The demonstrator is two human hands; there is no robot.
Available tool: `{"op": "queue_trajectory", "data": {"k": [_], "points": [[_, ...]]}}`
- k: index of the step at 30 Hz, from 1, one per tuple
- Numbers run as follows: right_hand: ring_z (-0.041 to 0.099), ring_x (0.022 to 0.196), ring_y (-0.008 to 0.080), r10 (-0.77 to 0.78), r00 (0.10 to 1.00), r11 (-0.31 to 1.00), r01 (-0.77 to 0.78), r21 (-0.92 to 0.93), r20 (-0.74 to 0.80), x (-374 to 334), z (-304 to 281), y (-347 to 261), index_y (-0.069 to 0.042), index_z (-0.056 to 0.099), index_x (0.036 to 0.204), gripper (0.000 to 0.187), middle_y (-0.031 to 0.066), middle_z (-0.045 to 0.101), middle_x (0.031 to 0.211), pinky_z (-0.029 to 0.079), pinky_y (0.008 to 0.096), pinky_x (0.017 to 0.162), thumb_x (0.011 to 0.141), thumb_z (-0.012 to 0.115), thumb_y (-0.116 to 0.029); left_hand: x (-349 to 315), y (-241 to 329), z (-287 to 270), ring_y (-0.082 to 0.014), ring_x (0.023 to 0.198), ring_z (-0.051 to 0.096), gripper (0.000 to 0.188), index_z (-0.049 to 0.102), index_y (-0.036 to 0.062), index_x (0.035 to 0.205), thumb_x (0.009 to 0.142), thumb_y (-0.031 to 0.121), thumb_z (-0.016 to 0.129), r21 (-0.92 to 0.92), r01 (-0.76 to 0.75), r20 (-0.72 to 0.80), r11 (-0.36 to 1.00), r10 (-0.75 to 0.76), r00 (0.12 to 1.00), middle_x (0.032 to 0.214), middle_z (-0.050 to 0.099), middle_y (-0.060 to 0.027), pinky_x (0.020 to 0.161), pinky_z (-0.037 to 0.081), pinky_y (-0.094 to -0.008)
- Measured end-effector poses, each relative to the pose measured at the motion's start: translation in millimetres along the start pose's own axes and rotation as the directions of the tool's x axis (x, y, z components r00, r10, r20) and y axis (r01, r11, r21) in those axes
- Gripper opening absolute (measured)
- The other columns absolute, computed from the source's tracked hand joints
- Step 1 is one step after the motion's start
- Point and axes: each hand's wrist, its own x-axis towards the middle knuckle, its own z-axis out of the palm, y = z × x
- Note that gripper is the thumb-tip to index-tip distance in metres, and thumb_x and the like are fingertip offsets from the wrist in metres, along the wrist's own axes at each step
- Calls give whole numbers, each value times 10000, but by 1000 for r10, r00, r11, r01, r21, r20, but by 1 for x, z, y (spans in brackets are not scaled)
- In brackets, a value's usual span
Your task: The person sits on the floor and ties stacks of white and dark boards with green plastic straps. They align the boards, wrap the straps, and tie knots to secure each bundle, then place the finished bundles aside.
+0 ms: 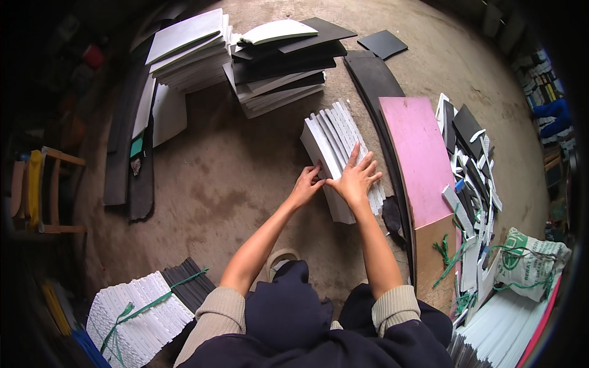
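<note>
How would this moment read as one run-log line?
left hand: at left side of white slab stack | right hand: fingers spread across its top | stack: on floor | pink board: right of stack

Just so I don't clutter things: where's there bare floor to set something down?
The widest bare floor lies between the dark strips at left and the left hand, this side of the sheet stacks. It's crowded on the right, where the pink board, scrap pile and sack sit close together.

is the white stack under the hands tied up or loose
Looks loose: no cord shows around the white stack, unlike the tied bundle with green cord at lower left; the stack's underside is hidden.
</note>
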Motion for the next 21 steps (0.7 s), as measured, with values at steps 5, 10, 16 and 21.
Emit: {"op": "queue_trajectory", "data": {"k": [5,10,16,21], "points": [[243,1158,466,-12,999,1000,13,20,-39,1,7,2,-48,-80,1336,1226,325,167,1294,236,638,864,531,731,-491,0,-16,9,-236,894,563,627,303,70,1302,763,152,611,-223,-45,24,974,52,998,1220,315,-161,788,462,-303],[239,1160,448,-19,996,998,24,62,-91,2,8,4,-101,-35,1345,1194,318,171,1293,238,622,855,515,746,-455,2,-21,20,-241,918,552,672,253,80,1321,748,101,605,-160,-161,-74,974,150,986,1208,327,-154,807,466,-293],[232,1166,434,4,994,996,6,89,-111,8,0,15,-129,33,1343,1157,295,159,1299,240,601,858,495,757,-439,7,-2,13,-240,976,517,742,221,160,1339,721,79,624,-225,-114,-26,968,111,994,1172,367,-149,803,478,-298],[216,1178,472,25,1000,997,-24,79,-13,-4,5,20,-120,-76,1345,1217,322,135,1307,223,637,875,518,753,-447,-3,-6,24,-238,975,520,806,175,224,1351,708,37,624,-282,-82,21,956,92,996,1192,352,-140,809,476,-317]]}}
